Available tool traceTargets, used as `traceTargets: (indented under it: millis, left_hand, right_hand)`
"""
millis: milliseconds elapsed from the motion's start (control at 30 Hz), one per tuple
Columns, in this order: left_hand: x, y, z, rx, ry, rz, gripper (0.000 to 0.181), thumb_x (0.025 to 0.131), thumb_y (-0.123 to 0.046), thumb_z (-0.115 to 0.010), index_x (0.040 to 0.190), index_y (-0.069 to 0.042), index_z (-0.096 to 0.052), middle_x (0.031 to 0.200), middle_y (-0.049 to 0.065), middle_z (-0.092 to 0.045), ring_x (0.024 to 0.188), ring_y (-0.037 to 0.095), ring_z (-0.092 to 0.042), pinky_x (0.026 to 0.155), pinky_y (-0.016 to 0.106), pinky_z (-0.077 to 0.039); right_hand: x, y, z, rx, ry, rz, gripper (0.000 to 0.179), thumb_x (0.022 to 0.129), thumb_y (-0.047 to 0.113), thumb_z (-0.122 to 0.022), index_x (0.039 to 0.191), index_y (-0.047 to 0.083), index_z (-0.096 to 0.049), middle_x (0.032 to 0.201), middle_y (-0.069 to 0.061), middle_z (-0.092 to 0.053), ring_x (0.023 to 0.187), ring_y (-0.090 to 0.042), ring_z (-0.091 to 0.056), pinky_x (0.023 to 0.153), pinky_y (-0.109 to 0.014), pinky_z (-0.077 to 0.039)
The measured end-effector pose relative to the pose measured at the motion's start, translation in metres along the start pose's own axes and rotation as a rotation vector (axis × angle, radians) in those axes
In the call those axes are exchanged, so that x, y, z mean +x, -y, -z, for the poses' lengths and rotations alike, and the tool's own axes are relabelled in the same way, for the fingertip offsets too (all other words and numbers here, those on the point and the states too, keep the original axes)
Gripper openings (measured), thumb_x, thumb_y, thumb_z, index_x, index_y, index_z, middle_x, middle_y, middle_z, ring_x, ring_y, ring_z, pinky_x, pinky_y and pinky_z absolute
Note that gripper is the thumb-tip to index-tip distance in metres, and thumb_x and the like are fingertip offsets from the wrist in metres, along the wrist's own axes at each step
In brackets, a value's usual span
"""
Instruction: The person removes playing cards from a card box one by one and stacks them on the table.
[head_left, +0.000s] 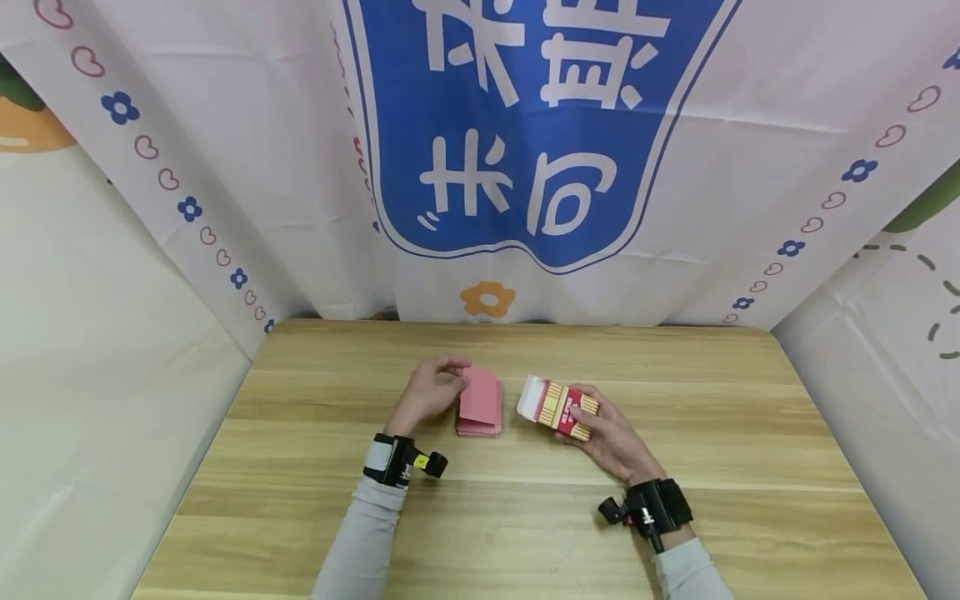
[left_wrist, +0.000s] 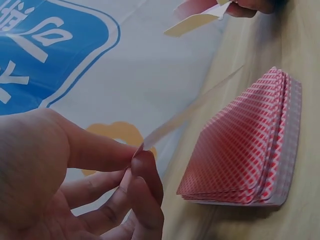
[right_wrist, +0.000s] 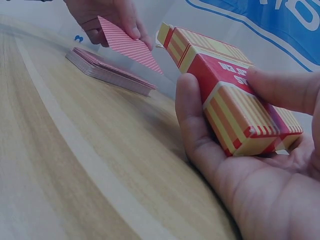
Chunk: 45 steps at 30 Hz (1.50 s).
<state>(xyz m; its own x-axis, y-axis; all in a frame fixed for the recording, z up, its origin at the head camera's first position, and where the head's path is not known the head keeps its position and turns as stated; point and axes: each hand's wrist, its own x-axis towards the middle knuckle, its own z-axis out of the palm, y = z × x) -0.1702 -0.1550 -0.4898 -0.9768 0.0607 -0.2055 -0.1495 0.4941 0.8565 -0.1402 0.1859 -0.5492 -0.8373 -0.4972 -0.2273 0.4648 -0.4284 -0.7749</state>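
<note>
Red-and-yellow striped cardboard box, gripped by the right hand: we judge it light, crushable, best held by its narrow sides. Farther, the left hand pinches a thin red-patterned card, probably slick, over a matching red-backed stack between the hands.

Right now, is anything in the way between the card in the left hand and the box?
Nothing visible: only a gap separates the raised card from the box. The deck lies underneath the card.
</note>
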Motion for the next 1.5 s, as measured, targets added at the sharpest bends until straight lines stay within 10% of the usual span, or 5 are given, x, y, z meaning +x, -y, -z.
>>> traceTargets:
  millis: [533, 900, 1500]
  left_hand:
    - [0.001, 0.002, -0.011, 0.091, -0.046, -0.018, 0.023, 0.098, -0.012, -0.073, 0.121, -0.011, -0.074, 0.112, 0.007, -0.072, 0.102, 0.023, -0.064, 0.094, 0.042, -0.05]
    - [0.005, 0.008, -0.014, 0.103, -0.044, -0.002, 0.021, 0.097, -0.01, -0.076, 0.118, -0.01, -0.074, 0.113, 0.009, -0.072, 0.08, 0.017, -0.062, 0.068, 0.028, -0.048]
    - [0.003, 0.009, -0.013, 0.136, -0.008, 0.029, 0.02, 0.099, -0.014, -0.074, 0.119, -0.012, -0.074, 0.111, 0.007, -0.07, 0.084, 0.017, -0.062, 0.071, 0.028, -0.048]
  right_hand:
    - [-0.001, 0.0, -0.002, 0.002, -0.003, -0.004, 0.05, 0.111, 0.007, -0.053, 0.156, 0.016, -0.036, 0.155, -0.017, -0.034, 0.133, -0.031, -0.058, 0.103, -0.042, -0.059]
    - [-0.001, 0.0, -0.001, -0.006, 0.006, 0.002, 0.045, 0.111, 0.008, -0.054, 0.153, 0.018, -0.041, 0.154, -0.017, -0.035, 0.13, -0.03, -0.059, 0.102, -0.041, -0.059]
    - [-0.002, 0.001, -0.004, -0.014, 0.009, 0.006, 0.044, 0.111, 0.006, -0.052, 0.152, 0.018, -0.041, 0.152, -0.016, -0.038, 0.128, -0.028, -0.06, 0.101, -0.04, -0.059]
